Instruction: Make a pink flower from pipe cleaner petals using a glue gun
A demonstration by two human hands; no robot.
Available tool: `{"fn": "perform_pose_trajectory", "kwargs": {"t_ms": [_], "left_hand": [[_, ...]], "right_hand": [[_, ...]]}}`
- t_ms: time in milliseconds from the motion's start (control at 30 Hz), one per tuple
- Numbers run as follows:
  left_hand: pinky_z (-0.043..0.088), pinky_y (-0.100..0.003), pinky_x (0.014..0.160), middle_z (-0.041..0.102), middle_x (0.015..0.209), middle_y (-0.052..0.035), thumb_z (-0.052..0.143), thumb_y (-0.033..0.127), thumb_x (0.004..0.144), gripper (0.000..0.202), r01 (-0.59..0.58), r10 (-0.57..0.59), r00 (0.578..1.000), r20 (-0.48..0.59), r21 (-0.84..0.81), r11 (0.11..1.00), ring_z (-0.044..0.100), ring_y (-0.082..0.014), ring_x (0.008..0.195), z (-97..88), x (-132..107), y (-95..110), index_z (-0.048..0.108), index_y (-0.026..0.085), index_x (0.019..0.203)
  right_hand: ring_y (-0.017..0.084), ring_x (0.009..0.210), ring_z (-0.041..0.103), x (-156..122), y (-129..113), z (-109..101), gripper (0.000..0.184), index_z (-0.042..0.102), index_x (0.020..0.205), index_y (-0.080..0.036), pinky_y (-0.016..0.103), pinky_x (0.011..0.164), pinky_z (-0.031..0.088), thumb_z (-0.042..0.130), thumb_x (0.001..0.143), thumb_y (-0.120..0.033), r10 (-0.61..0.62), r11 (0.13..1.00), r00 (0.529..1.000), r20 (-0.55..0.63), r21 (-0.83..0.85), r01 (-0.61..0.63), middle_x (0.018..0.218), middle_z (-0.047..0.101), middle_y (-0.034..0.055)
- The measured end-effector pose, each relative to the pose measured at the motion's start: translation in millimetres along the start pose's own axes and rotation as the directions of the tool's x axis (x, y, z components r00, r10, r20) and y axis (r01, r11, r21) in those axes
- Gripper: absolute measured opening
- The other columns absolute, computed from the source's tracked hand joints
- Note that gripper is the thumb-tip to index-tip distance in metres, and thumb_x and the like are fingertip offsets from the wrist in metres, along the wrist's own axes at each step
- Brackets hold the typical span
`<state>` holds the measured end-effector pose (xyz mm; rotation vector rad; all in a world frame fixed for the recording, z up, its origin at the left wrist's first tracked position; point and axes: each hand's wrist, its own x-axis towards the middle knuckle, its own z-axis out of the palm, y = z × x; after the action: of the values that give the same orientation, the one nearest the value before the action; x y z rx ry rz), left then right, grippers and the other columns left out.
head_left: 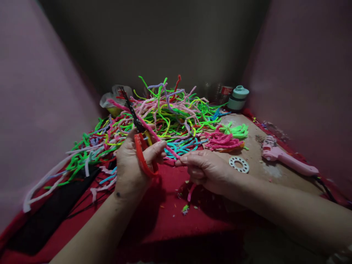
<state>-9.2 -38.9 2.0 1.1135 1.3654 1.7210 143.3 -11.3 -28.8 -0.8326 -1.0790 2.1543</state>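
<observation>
Just in front of the pile [170, 113] of pipe cleaners, over a red cloth [170, 216], held both hands close together, not touching. Clamped the left hand [132, 165] round red-handled cutters [140, 152], handles pressed into the palm, black nose aimed up and back toward the pile's left side. Pinched the near end of a pink stem [158, 140] in the fingertips of the right hand [205, 168]. Traced the stem on a slant: from the right hand, up and leftward past the left thumb, across the cutters' nose at a shallow angle, free tip above the pile's left edge. Could not tell whether the nose bit the stem or only lay against it. Judged the long axis nearly in line with the cutters, with the near end at the right hand and the middle nearest the left. Saw, right of the pile, a pink bundle [222, 141] and a green bundle [238, 130], then a white ring [239, 164], and a pink glue gun [286, 159] farther out. Saw a teal jar [238, 98] behind the pile's right end.
</observation>
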Motion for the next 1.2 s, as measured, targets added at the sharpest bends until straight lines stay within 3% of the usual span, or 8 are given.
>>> {"fn": "perform_pose_trajectory", "kwargs": {"t_ms": [367, 567, 633, 700, 800, 900, 1033, 1200], "left_hand": [[0.044, -0.019, 0.042, 0.053, 0.056, 0.0057, 0.071, 0.020, 0.061, 0.019, 0.046, -0.047, 0.999, 0.019, 0.055, 0.997, 0.051, -0.0082, 0.045, -1.9, 5, 6, 0.053, 0.020, 0.067], [0.042, -0.021, 0.041, 0.054, 0.057, 0.0043, 0.062, 0.031, 0.071, 0.019, -0.001, -0.038, 0.994, 0.106, 0.346, 0.938, 0.056, -0.0122, 0.047, -12.6, 14, 1, 0.050, 0.019, 0.079], [0.046, -0.023, 0.048, 0.056, 0.063, 0.0028, 0.057, 0.031, 0.074, 0.023, -0.132, 0.042, 0.982, 0.183, 0.513, 0.848, 0.058, -0.0136, 0.054, -17.8, 17, -4, 0.052, 0.018, 0.093], [0.050, -0.028, 0.064, 0.061, 0.080, -0.0022, 0.051, 0.026, 0.077, 0.033, -0.357, 0.163, 0.927, 0.337, 0.668, 0.653, 0.062, -0.0167, 0.071, -21.6, 19, -10, 0.050, 0.017, 0.109], [0.047, -0.033, 0.083, 0.060, 0.106, -0.0104, 0.041, 0.019, 0.081, 0.039, -0.652, 0.262, 0.758, 0.597, 0.692, 0.311, 0.059, -0.0210, 0.096, -22.8, 19, -23, 0.046, 0.015, 0.119], [0.047, -0.034, 0.086, 0.058, 0.109, -0.0135, 0.036, 0.018, 0.084, 0.038, -0.765, 0.272, 0.639, 0.720, 0.633, 0.121, 0.057, -0.0223, 0.101, -21.2, 16, -35, 0.045, 0.011, 0.121], [0.048, -0.036, 0.084, 0.059, 0.106, -0.0153, 0.036, 0.017, 0.084, 0.042, -0.759, 0.245, 0.626, 0.740, 0.651, -0.027, 0.058, -0.0247, 0.101, -20.3, 13, -40, 0.041, 0.008, 0.125], [0.049, -0.035, 0.079, 0.060, 0.102, -0.0155, 0.035, 0.013, 0.084, 0.042, -0.727, 0.184, 0.660, 0.728, 0.681, -0.087, 0.060, -0.0242, 0.095, -18.8, 9, -34, 0.040, 0.008, 0.125]], "right_hand": [[0.002, 0.035, 0.017, -1, -2, -3, 0.008, 0.062, 0.066, -0.012, 0.022, 0.038, 0.007, 0.067, 0.069, -0.018, -0.127, 0.991, 0.991, 0.042, 0.049, 0.125, 0.040, 0.029, -0.0103], [0.002, 0.036, 0.020, 0, -7, -7, 0.011, 0.060, 0.066, -0.013, 0.022, 0.039, 0.008, 0.067, 0.070, -0.021, -0.232, 0.972, 0.973, 0.011, 0.041, 0.232, 0.041, 0.035, -0.0091], [0.002, 0.036, 0.021, 0, -9, -9, 0.012, 0.060, 0.065, -0.013, 0.022, 0.039, 0.009, 0.066, 0.071, -0.021, -0.264, 0.964, 0.964, -0.027, 0.030, 0.265, 0.041, 0.034, -0.0090], [0.002, 0.036, 0.021, 1, -11, -11, 0.010, 0.061, 0.068, -0.013, 0.022, 0.039, 0.010, 0.065, 0.072, -0.021, -0.302, 0.952, 0.951, -0.061, 0.026, 0.304, 0.041, 0.034, -0.0092], [0.003, 0.037, 0.022, 4, -15, -14, 0.007, 0.062, 0.073, -0.013, 0.021, 0.040, 0.012, 0.063, 0.073, -0.020, -0.387, 0.921, 0.917, -0.099, 0.010, 0.389, 0.041, 0.036, -0.0089], [0.003, 0.038, 0.025, 5, -18, -16, 0.007, 0.059, 0.067, -0.014, 0.021, 0.040, 0.014, 0.062, 0.072, -0.019, -0.437, 0.898, 0.891, -0.124, -0.013, 0.439, 0.042, 0.038, -0.0081], [0.003, 0.038, 0.026, 3, -19, -15, 0.018, 0.050, 0.055, -0.015, 0.022, 0.040, 0.015, 0.060, 0.071, -0.017, -0.446, 0.895, 0.885, -0.135, -0.039, 0.445, 0.042, 0.039, -0.0073], [0.003, 0.038, 0.026, 3, -19, -15, 0.020, 0.048, 0.053, -0.016, 0.023, 0.040, 0.014, 0.057, 0.071, -0.015, -0.442, 0.897, 0.888, -0.127, -0.049, 0.440, 0.043, 0.039, -0.0070]]}}
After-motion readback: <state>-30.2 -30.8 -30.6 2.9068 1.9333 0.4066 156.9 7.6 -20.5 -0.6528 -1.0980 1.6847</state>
